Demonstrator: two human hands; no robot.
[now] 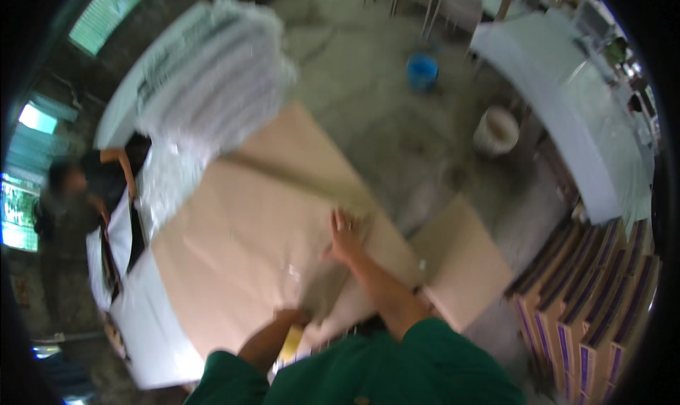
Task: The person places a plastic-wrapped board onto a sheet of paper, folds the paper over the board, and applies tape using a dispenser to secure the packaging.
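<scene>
Two hands at a big brown sheet [234, 228] on a white counter [152, 327].
The sheet goes from the counter's near edge up to a see-through, bumpy pile [219, 79] at the far end; the white near left corner peeks out. The right hand [345, 238] has its fingers spread out over the sheet. The left hand [290, 318] is by the near edge, too blurry to tell if its fingers hold anything. The sheet could crease if pushed unevenly, or slide off if pulled too hard.

A blue bucket [422, 82] and a whitish bucket [489, 144] (near the long pale table [545, 68]) stand on grey floor [336, 68].
</scene>
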